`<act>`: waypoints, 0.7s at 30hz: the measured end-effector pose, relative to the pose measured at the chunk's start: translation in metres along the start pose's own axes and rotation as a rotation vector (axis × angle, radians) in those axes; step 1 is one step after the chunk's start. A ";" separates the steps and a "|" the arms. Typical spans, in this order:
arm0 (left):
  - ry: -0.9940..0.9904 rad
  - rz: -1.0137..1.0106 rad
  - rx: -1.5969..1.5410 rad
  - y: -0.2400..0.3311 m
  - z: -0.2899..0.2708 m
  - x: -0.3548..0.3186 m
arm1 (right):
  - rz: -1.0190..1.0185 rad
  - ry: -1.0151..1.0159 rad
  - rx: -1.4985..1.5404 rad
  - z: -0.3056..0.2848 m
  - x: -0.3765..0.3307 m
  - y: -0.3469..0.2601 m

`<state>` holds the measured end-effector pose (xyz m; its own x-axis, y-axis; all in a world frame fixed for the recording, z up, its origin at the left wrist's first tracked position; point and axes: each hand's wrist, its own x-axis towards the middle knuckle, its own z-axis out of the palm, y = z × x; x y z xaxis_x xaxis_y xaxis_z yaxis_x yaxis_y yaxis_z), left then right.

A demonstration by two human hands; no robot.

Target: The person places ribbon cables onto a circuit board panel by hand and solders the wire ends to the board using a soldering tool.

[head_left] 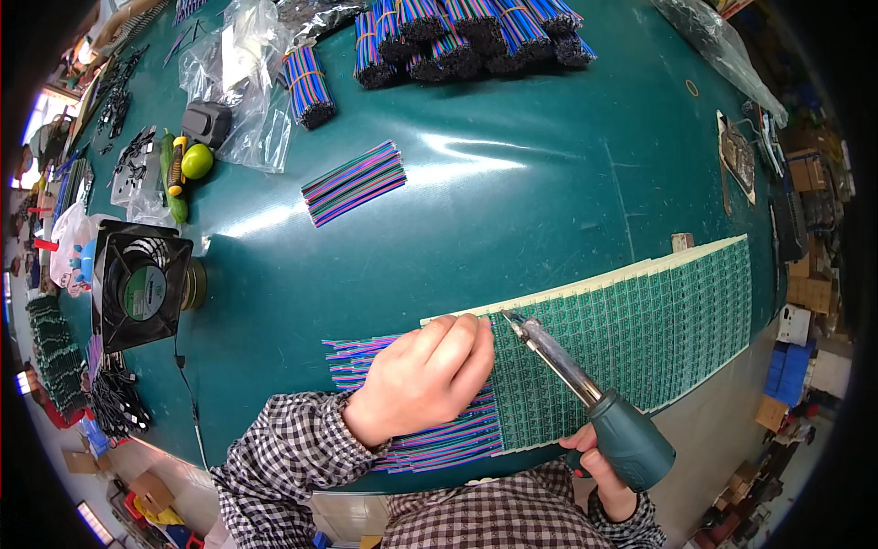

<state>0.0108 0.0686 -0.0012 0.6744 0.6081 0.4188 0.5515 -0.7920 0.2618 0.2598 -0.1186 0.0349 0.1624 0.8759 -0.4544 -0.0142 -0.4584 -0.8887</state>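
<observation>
My right hand (pixel 599 467) grips the dark green handle of a soldering iron (pixel 585 389), whose metal tip rests at the left end of a long row of green circuit boards (pixel 658 320). My left hand (pixel 425 375) lies knuckles up on a fan of coloured ribbon wires (pixel 366 352) that run into the boards' left edge, its fingers curled down against the wires. Both sleeves are black-and-white check.
A loose bundle of striped wires (pixel 354 181) lies mid-table on the green table (pixel 512 183). Several tied wire bundles (pixel 466 37) sit at the far edge. A black fan (pixel 139 285), a green-handled tool (pixel 178 165) and plastic bags (pixel 242 82) stand left. Another board (pixel 738 156) lies far right.
</observation>
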 end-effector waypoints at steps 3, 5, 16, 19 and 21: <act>-0.004 0.002 -0.002 0.000 0.000 0.000 | 0.013 -0.010 0.014 0.000 0.001 -0.005; -0.001 -0.001 -0.003 0.000 0.001 0.000 | 0.018 -0.025 0.021 0.002 0.002 -0.011; 0.004 -0.012 -0.004 0.001 0.001 -0.001 | 0.026 0.021 0.014 0.005 0.003 -0.015; 0.005 -0.009 -0.004 0.001 0.000 -0.001 | 0.005 0.023 0.026 0.005 0.003 -0.013; 0.003 -0.005 0.000 0.001 0.000 0.000 | -0.011 0.023 0.031 0.004 0.002 -0.009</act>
<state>0.0108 0.0677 -0.0010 0.6703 0.6115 0.4205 0.5546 -0.7892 0.2636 0.2560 -0.1122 0.0420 0.1849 0.8769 -0.4436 -0.0431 -0.4437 -0.8951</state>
